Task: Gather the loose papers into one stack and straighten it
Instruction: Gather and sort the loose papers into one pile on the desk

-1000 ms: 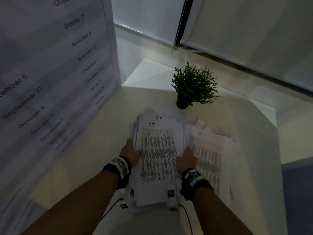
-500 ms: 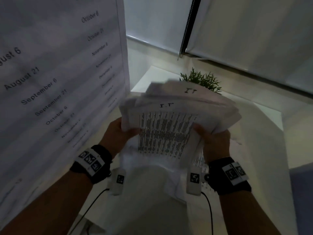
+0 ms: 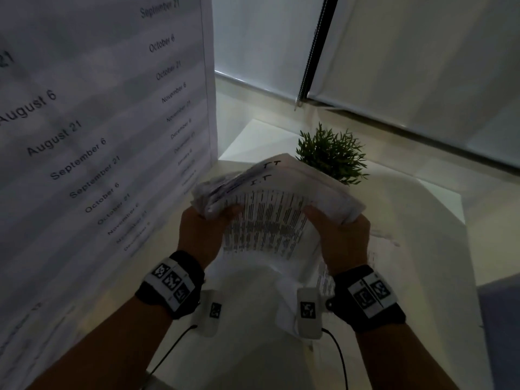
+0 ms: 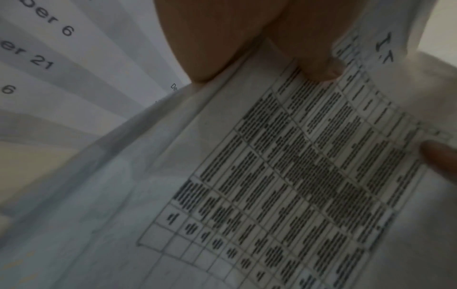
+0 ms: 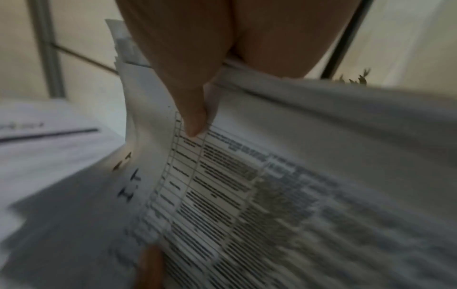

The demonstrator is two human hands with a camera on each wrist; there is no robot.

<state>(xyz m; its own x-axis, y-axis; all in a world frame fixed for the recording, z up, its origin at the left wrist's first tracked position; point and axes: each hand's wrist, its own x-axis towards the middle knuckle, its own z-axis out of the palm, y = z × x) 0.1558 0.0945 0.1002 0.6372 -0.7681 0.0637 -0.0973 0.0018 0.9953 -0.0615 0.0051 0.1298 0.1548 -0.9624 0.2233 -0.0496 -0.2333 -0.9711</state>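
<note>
A large printed date chart (image 3: pixel 92 130) stood upright along the left of the white table (image 3: pixel 408 220); a small potted plant (image 3: pixel 332 153) sat at the table's far side. One or more printed sheets (image 3: pixel 377 249) lay flat on the table under the right wrist, apart from the bundle, so gathering appeared incomplete.

The stack of papers (image 3: pixel 270 220) was held clear of the table, tilted with its top edge away from the person. Its edges were uneven, fanned at the upper left, and the lower part sagged. The raised hold probably served for tapping the edges square.

The left hand (image 3: pixel 202 235) gripped the stack's left edge, thumb (image 4: pixel 319 66) pressed on the printed table. The right hand (image 3: pixel 343 240) pinched the right edge likewise, thumb (image 5: pixel 195 117) on the face. The fingers behind were hidden.
</note>
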